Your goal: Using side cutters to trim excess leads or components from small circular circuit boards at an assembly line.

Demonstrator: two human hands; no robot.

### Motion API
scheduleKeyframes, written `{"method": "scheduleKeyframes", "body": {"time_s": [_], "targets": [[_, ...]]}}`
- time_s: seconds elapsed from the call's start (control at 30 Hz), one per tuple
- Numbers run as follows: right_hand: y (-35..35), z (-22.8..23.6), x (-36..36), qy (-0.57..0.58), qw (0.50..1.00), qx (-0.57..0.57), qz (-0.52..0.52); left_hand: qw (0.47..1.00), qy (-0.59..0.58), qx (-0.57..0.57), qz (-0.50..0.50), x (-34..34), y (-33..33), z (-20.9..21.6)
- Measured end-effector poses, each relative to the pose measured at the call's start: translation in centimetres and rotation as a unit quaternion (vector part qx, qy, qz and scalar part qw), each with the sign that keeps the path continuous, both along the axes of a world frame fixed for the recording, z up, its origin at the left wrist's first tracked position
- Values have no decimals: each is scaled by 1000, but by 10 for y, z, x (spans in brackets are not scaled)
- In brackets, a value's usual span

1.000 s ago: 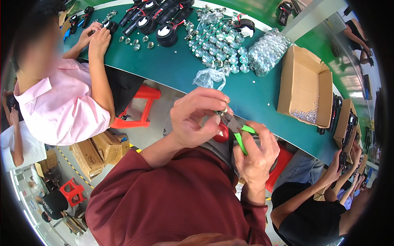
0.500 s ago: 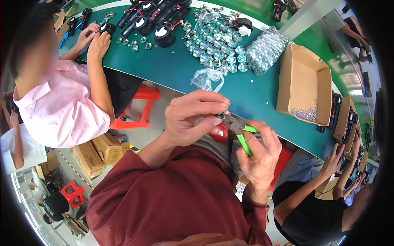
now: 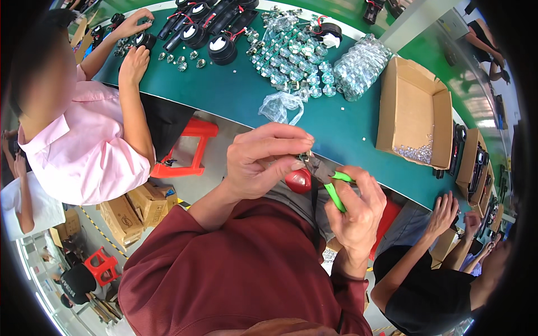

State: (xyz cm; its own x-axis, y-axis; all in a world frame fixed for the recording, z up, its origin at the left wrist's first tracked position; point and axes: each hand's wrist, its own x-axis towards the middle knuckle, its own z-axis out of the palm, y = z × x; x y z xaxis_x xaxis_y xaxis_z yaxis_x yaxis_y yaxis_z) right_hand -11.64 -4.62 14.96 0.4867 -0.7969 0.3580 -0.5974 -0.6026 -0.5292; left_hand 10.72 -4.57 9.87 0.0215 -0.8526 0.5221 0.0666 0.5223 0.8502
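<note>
My left hand [image 3: 263, 159] pinches a small circuit board [image 3: 303, 157] between thumb and fingertips, mostly hidden by them. My right hand [image 3: 358, 210] is closed round the green handles of a pair of cutting pliers [image 3: 335, 195]. The metal jaws reach up to the board and meet it at my left fingertips. Whether the jaws are apart or together is too small to tell. Below the jaws shows a shiny red rounded object [image 3: 298, 181]. Beyond my hands, on the green table [image 3: 224, 92], lie a crumpled clear plastic bag [image 3: 282, 106] and many small green boards [image 3: 291, 56].
A cardboard box [image 3: 412, 106] with small clear pieces stands at the right, beside a bagged bundle of boards [image 3: 361, 67]. Black round-ended devices [image 3: 222, 49] lie at the far left. A person in pink [image 3: 84, 140] sits left, another in black [image 3: 426, 280] right. A red stool [image 3: 196, 137] stands left.
My hands, the board and the pliers have hardly moved. On the left, the co-worker's far hand has lifted away from the black part. The right co-worker's hand has shifted back to the table edge.
</note>
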Motion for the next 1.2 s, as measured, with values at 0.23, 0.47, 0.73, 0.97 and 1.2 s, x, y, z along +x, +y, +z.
{"method": "scheduleKeyframes", "body": {"time_s": [0.23,0.47,0.73,0.97,1.2], "targets": [[3,-3,1,-9,1000,1,-5,997,69,8,19,-16,3,-3],[5,-7,3,-19,1000,-10,-14,995,56,-13,80,-30,5,3],[6,-9,4,-15,999,-24,-16,993,33,-41,108,-32,6,1],[6,-9,7,-34,999,-28,-20,992,48,-45,105,-32,5,1],[5,-8,8,-46,999,-18,-10,992,-14,-67,103,-25,6,2]]}}
